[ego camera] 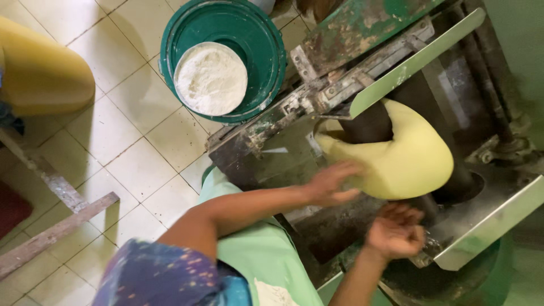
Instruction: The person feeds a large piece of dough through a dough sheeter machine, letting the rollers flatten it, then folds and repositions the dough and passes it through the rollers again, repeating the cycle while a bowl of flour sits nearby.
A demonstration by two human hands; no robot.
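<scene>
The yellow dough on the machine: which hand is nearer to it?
Left. The left hand touches the yellow dough at its left edge; the right hand is just below it, apart.

The left hand [331, 184] is smeared by motion blur, so its fingers cannot be told apart where they meet the yellow dough [405, 156]. A dark roller [368, 122] hides the dough's middle. The yellow sack [39, 71] and the green machine [362, 25] are cut off by the picture's edges
</scene>
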